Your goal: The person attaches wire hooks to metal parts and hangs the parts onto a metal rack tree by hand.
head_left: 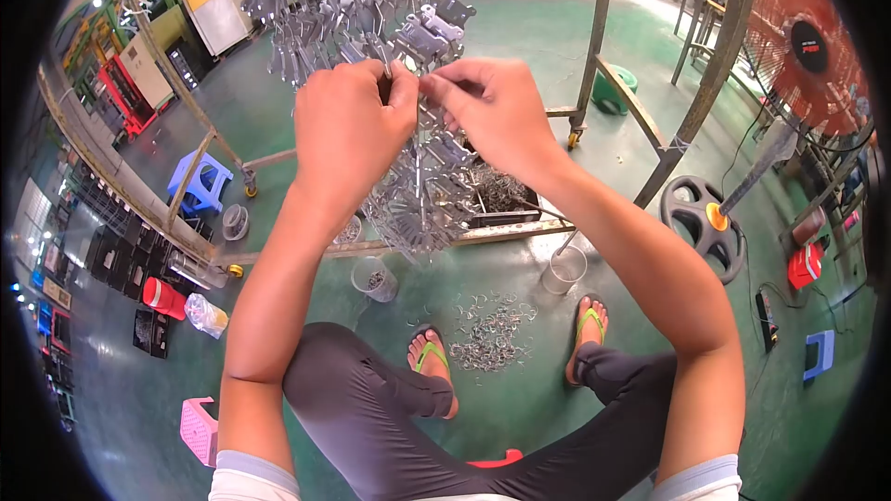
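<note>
A dense cluster of small grey metal parts [422, 190] hangs in front of me, with more of the same kind above my hands. My left hand [353, 125] is raised against the cluster, thumb and fingers pinched together. Close beside it, my right hand [497, 111] is also closed in a pinch, its fingertips among the parts. Whatever the fingertips grip is too small and too covered to make out. Behind the cluster, a dark crate [506, 195] holds a tangle of small metal pieces.
A wheeled metal frame [594, 37] surrounds the hanging parts. Loose metal hooks or clips [492, 334] lie on the green floor between my feet. Clear tubs [374, 280] stand nearby. A red fan [806, 46] is at right, a blue stool [201, 184] at left.
</note>
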`<state>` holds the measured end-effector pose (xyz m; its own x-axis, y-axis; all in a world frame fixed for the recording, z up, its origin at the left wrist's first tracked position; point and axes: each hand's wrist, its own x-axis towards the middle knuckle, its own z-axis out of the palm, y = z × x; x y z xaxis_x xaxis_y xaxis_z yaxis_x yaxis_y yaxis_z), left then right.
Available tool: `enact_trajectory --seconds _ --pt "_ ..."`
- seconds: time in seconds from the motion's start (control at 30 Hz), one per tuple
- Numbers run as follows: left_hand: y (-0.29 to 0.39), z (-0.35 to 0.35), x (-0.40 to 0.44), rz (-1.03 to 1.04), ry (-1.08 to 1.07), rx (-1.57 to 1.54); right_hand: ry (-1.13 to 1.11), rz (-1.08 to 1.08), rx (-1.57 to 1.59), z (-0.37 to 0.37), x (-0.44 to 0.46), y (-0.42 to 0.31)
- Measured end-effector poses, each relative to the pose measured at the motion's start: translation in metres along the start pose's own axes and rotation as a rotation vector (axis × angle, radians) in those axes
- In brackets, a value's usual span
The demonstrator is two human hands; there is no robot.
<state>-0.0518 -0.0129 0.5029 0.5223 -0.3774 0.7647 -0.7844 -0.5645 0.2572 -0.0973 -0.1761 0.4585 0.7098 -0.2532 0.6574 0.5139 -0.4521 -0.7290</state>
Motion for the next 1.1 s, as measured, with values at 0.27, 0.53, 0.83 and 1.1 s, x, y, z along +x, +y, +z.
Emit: enact_trajectory --seconds 0.27,0.53,0.83,1.1 --pt "0.012 -0.011 -0.022 0.009 -0.276 0.025 -0.155 -0.029 -0.187 -0.027 0.006 -0.021" --pt "0.010 0.020 -0.048 0.258 -0.333 0.006 -0.429 0.025 -0.635 -0.047 0.003 -0.060" --pt "0.008 -0.002 -0.050 0.320 -0.499 -0.072 -0.794 0.396 -1.204 -0.050 -0.013 -0.100" --pt "0.006 -0.011 -0.065 0.264 -0.341 -0.111 -1.572 0.884 -0.768 -0.001 -0.222 0.170"
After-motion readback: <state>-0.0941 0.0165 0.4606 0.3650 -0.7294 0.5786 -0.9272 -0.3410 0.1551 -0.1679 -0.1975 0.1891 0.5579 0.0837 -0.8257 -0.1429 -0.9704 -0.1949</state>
